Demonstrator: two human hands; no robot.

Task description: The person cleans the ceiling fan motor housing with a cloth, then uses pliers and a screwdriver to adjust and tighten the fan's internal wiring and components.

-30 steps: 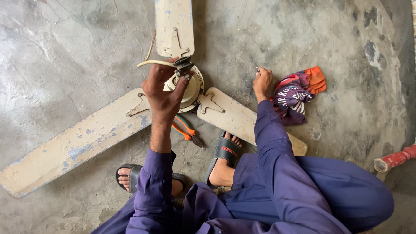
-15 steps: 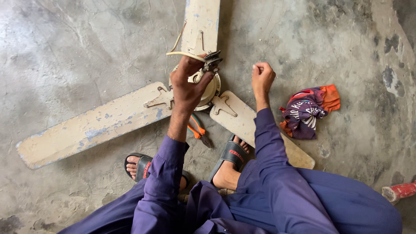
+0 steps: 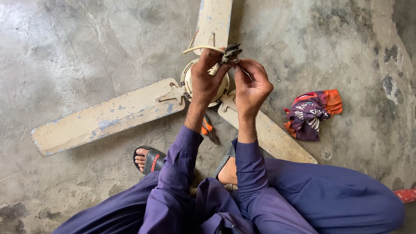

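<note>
Squatting on a grey, cracked concrete floor (image 3: 86, 52), in purple clothes and black sandals. Both hands up over the round middle hub (image 3: 219, 89) of an old cream ceiling fan with three long, chipped blades (image 3: 108, 117) lying flat on the floor.

Left hand (image 3: 206, 80) closed around a small dark metal part with a pale curved wire (image 3: 225, 54), held just above the hub. Right hand (image 3: 251, 86) right beside it, fingers (image 3: 242, 69) bent in close and pinching at the same small part. Hands nearly touching each other.

Orange-handled pliers (image 3: 209, 130) on the floor just under the left wrist, near the hub. Crumpled cloth in orange, purple and white (image 3: 312, 112) on the floor to the right, well apart from the hands. Bit of a red thing (image 3: 406, 195) at the far right edge, too cut off to tell what.
</note>
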